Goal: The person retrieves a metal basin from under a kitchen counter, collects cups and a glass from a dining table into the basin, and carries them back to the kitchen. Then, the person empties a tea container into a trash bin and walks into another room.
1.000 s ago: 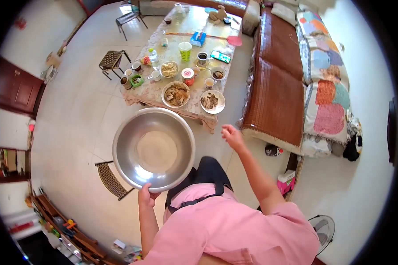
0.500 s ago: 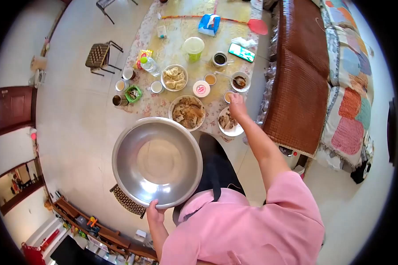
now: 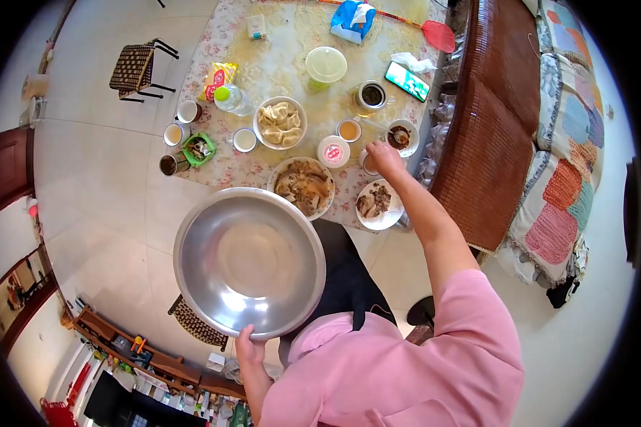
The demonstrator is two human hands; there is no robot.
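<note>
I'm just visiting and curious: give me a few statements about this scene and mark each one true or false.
1. The left hand holds the metal basin by its rim. True.
2. The right hand is on the sofa. False: it is at a small cup on the table.
3. The dumplings are in the basin. False: they are in a white bowl on the table.
4. A phone with a lit screen lies on the table. True.
5. The bottle has a blue cap. False: the cap is green.
</note>
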